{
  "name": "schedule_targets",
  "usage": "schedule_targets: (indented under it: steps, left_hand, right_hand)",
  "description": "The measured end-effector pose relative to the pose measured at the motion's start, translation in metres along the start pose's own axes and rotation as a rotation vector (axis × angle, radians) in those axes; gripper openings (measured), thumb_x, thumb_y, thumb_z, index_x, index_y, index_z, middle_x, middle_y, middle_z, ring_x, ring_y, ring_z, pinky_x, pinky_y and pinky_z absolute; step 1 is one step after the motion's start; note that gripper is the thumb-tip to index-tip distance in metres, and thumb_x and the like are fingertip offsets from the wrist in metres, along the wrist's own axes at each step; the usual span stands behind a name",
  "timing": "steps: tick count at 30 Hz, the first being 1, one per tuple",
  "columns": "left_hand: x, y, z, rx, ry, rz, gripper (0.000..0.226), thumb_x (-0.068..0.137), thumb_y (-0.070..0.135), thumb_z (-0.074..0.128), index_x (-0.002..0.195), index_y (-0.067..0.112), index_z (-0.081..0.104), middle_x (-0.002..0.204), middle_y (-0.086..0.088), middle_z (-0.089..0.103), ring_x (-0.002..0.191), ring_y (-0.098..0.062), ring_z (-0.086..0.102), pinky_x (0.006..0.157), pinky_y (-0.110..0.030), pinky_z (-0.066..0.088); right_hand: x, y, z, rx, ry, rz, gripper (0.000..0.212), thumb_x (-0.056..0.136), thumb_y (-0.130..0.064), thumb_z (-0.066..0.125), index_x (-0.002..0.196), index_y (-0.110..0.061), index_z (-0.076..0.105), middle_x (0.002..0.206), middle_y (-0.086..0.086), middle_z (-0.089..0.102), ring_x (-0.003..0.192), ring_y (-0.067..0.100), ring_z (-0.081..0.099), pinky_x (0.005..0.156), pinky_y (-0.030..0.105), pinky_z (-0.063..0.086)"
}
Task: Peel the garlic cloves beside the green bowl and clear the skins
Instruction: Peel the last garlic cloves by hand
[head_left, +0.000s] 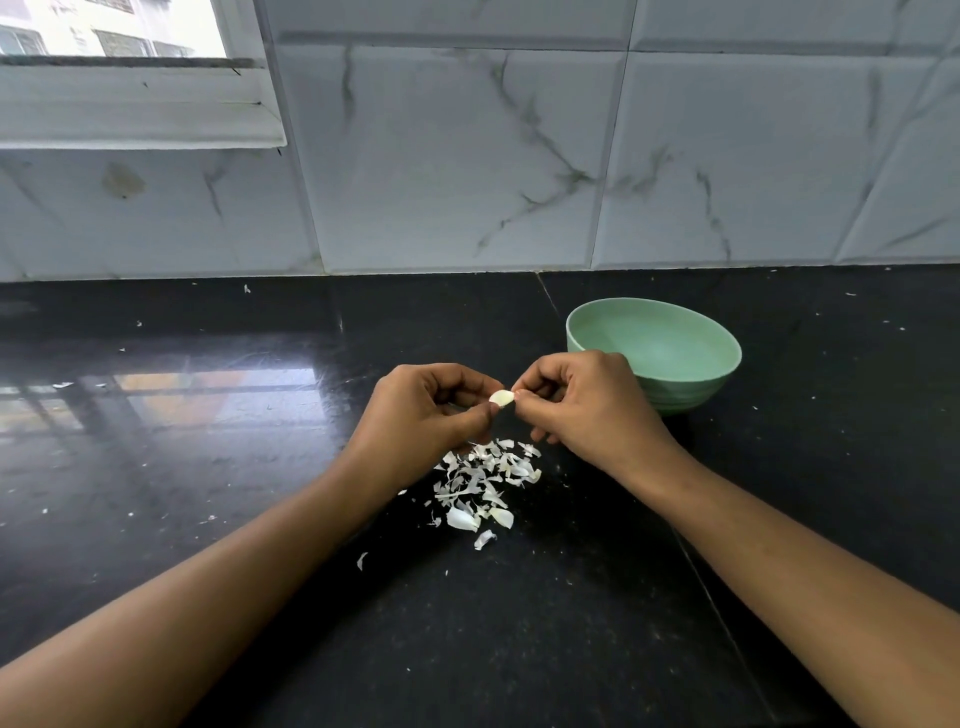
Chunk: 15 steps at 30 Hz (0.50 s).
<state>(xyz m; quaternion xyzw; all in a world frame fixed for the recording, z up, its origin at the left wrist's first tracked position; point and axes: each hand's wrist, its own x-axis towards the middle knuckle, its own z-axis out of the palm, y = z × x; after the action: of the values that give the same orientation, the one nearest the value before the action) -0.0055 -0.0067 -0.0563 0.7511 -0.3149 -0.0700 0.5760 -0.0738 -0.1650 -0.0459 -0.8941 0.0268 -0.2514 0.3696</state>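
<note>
Far left of the bench (156, 467): window glare on the black top, plus a few stray white flecks toward the left and back edges.

Mid-bench, the left hand (431, 410) was held off the surface. Thumb and forefinger pinched the garlic clove (502, 398) at its left end, other fingers curled under. The right hand (582, 405) met it from the other side, fingertips pinching the clove's right tip. Prob. a bit of skin there, tho too small to tell skin from flesh. So the clove hung in the air btwn both hands.

Below them the skins (483, 483) lay in a loose pile on the bench, toward the near edge. Two bigger pale pieces sat at the pile's near side: cloves or husks, can't tell.

The green bowl (685, 395) stood just behind and right of the right hand, nearer the back edge. Touching the hand or not, can't tell. No cloves visible inside.

Risks, my read:
- Clove is small and likely slick once bare, so a hard tug w/ the right hand could pop it out of the left pinch. It'd drop into the pile or skid on the polished top.
- Skins are light, so a quick arm move or a breath could scatter them wider, making clearing slower.
- Skin may tear in bits instead of one strip, leaving scraps stuck to fingertips.
- Right hand sat close to the bowl, so a sharp pull that way might knock it.
</note>
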Motion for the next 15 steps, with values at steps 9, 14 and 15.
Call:
schedule_targets:
  steps: [9, 14, 15]
  left_hand:
    - [-0.003, 0.003, 0.004, 0.002, 0.036, 0.018, 0.016, 0.076, 0.007, 0.076, 0.084, 0.021, 0.073, 0.076, -0.001, 0.075, 0.07, -0.017, 0.072, 0.069, -0.03, 0.059]
    - [-0.002, 0.005, 0.002, -0.152, 0.029, -0.045, 0.014, 0.076, 0.006, 0.076, 0.084, 0.017, 0.072, 0.075, -0.005, 0.074, 0.069, -0.014, 0.071, 0.066, -0.029, 0.058]
    - [-0.001, 0.004, 0.002, -0.169, 0.032, -0.055, 0.014, 0.076, 0.005, 0.075, 0.085, 0.016, 0.072, 0.076, -0.006, 0.074, 0.069, -0.014, 0.071, 0.066, -0.029, 0.058]
  right_hand:
    - [-0.001, -0.002, 0.005, -0.037, 0.043, 0.049, 0.01, 0.071, -0.02, 0.071, 0.063, -0.019, 0.065, 0.049, -0.004, 0.062, 0.049, 0.011, 0.064, 0.056, 0.034, 0.056]
    - [-0.001, -0.005, 0.011, 0.368, -0.055, 0.285, 0.011, 0.086, -0.005, 0.062, 0.076, -0.002, 0.062, 0.057, 0.005, 0.059, 0.042, 0.008, 0.058, 0.048, 0.027, 0.054]
    - [-0.001, -0.006, 0.011, 0.469, -0.075, 0.337, 0.012, 0.089, -0.003, 0.058, 0.077, -0.003, 0.061, 0.059, 0.006, 0.058, 0.043, 0.008, 0.057, 0.047, 0.026, 0.054]
